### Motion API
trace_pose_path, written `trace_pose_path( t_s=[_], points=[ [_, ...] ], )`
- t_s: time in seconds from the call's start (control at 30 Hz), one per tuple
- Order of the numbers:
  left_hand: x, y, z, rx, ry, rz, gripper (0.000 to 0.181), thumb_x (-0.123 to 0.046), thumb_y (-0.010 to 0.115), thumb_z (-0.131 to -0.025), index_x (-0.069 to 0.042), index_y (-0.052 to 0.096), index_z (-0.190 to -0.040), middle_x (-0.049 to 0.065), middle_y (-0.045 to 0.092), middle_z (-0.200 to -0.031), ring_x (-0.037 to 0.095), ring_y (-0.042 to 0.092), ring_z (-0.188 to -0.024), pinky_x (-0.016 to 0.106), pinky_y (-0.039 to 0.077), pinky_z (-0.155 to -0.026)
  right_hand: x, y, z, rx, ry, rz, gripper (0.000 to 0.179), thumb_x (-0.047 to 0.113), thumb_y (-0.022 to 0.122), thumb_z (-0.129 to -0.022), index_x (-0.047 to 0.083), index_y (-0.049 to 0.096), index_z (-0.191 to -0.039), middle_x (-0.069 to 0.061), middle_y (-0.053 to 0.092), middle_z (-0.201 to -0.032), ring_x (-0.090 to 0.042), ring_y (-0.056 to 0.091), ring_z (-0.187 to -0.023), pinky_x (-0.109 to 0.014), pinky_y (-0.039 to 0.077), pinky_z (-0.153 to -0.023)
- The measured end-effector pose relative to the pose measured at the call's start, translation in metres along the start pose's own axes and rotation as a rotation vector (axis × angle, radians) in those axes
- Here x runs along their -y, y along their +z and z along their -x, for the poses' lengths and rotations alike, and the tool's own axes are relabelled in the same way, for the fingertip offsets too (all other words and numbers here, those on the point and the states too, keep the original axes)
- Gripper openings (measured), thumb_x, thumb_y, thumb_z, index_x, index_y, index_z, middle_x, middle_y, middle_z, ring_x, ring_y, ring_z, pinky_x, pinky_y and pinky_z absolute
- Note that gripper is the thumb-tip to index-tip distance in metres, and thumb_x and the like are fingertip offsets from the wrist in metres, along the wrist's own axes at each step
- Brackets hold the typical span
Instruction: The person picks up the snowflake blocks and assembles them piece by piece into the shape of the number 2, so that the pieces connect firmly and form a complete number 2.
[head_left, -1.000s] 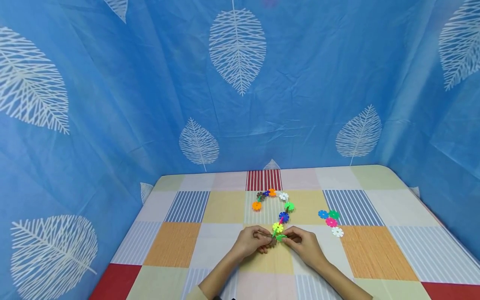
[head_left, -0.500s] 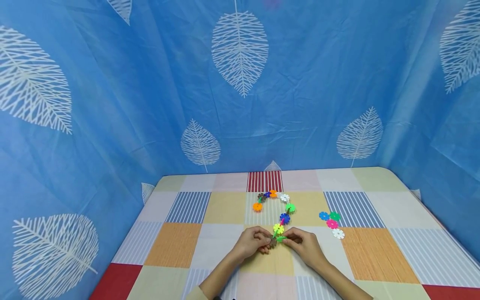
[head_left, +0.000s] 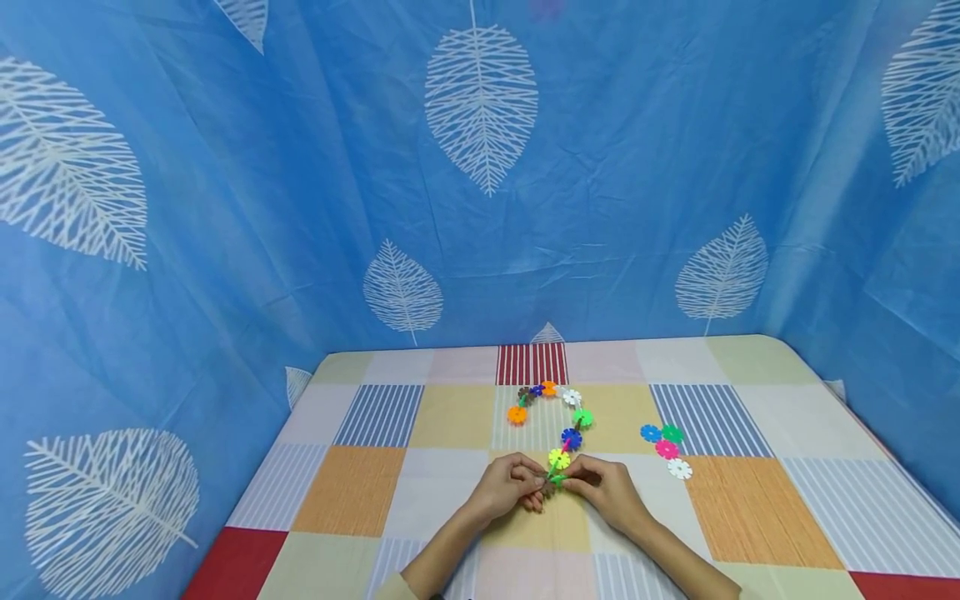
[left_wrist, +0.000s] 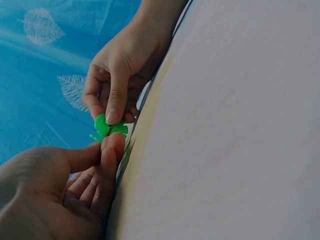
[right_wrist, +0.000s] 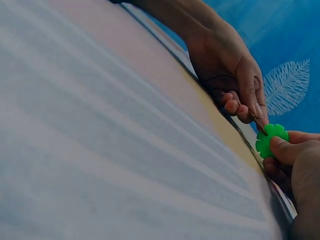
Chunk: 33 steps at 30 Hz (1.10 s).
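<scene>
A curved chain of notched plastic snowflake discs lies on the cloth in the head view, its yellow disc [head_left: 559, 458] close to the fingers and an orange disc [head_left: 517, 415] at its far end. My left hand [head_left: 510, 486] pinches a brown disc [right_wrist: 256, 120], which appears edge-on in the right wrist view. Between thumb and finger, my right hand [head_left: 609, 493] pinches a bright green disc [right_wrist: 272, 142]. The brown disc meets the green one at its edge; how deep the slots engage is hidden. In the left wrist view, fingers cover part of the green disc.
To the right lie several loose discs: a blue disc [head_left: 651, 433], a dark green disc [head_left: 672, 434], a pink disc [head_left: 667, 449] and a white disc [head_left: 680, 469]. A patchwork cloth [head_left: 442, 533] covers the table. Blue leaf-print curtains [head_left: 600, 167] stand behind and at both sides.
The green disc between the hands has turned to a flatter, more edge-on angle, and the brown disc has tilted. Both hands keep their grip, almost in place. The head view has shifted slightly.
</scene>
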<state>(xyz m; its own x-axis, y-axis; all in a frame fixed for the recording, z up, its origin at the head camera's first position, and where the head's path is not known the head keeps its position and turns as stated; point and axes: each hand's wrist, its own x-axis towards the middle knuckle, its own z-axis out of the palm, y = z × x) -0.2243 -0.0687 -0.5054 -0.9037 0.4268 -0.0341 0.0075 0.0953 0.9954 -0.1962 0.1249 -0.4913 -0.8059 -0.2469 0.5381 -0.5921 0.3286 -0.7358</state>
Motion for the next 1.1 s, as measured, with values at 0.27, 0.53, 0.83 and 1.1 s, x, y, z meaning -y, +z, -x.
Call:
trace_pose_path(
  t_s=[0.27, 0.53, 0.83, 1.1],
  points=[
    [-0.003, 0.003, 0.002, -0.038, -0.008, 0.007, 0.011, 0.006, 0.058, -0.086, 0.008, 0.058, -0.096, 0.021, 0.062, -0.069, 0.013, 0.058, -0.051, 0.021, 0.05, -0.048, -0.015, 0.004, 0.003, 0.033, -0.017, -0.014, 0.01, -0.003, 0.071, -0.075, 0.003, 0.068, -0.083, -0.008, 0.068, -0.077, -0.02, 0.065, -0.071, -0.025, 0.054, -0.063],
    [-0.003, 0.001, 0.001, -0.074, -0.018, -0.093, 0.011, 0.0, 0.062, -0.086, 0.004, 0.058, -0.096, 0.017, 0.064, -0.067, 0.014, 0.058, -0.048, 0.024, 0.05, -0.046, -0.059, -0.028, 0.001, -0.14, -0.055, 0.284, 0.021, 0.006, 0.074, -0.076, 0.006, 0.071, -0.097, -0.004, 0.069, -0.087, -0.012, 0.062, -0.074, -0.025, 0.053, -0.065],
    [0.001, -0.006, 0.002, -0.009, -0.029, -0.042, 0.015, -0.004, 0.061, -0.087, 0.004, 0.057, -0.099, 0.013, 0.063, -0.066, 0.012, 0.055, -0.047, 0.024, 0.049, -0.043, -0.089, -0.094, 0.008, -0.166, 0.192, 0.647, 0.033, 0.011, 0.075, -0.074, -0.006, 0.067, -0.101, -0.029, 0.056, -0.103, -0.041, 0.047, -0.088, -0.05, 0.041, -0.067],
    [0.002, -0.009, 0.0, 0.035, -0.023, -0.028, 0.016, -0.006, 0.054, -0.092, 0.003, 0.052, -0.105, 0.019, 0.063, -0.068, 0.014, 0.054, -0.046, 0.02, 0.043, -0.041, -0.083, -0.09, 0.001, -0.209, 0.24, 0.459, 0.023, 0.009, 0.077, -0.073, 0.003, 0.064, -0.092, -0.011, 0.063, -0.083, -0.024, 0.055, -0.076, -0.032, 0.044, -0.063]
  ],
)
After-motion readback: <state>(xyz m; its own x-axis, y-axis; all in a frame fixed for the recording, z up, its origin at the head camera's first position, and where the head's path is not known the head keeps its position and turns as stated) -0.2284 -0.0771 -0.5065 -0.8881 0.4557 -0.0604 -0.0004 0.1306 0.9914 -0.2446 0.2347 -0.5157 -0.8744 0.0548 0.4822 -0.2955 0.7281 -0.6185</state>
